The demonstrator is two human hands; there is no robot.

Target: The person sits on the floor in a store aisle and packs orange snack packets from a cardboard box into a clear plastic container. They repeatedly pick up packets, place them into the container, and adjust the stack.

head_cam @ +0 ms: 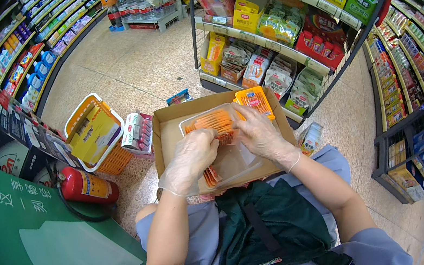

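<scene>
A shallow cardboard box point(175, 143) rests in front of my lap with a clear plastic tray point(238, 171) inside it. Packed upright in the tray's far part is a row of orange snack packets point(210, 121); a few more packets point(211, 177) lean at its near left corner. Both hands wear clear plastic gloves. My left hand point(194, 157) has its fingers curled on the near side of the row, fingertips partly hidden. My right hand point(262, 135) grips the row's right end. Behind it, a yellow-orange snack pack point(255, 103) lies against the box's far right corner.
To the left stand an orange shopping basket point(119, 156) holding a yellow carton point(94, 131), a white-and-pink snack box point(138, 134) and a red fire extinguisher point(88, 188). A wire snack rack point(264, 42) rises just ahead. Another packet point(311, 138) is on the floor beside my right knee.
</scene>
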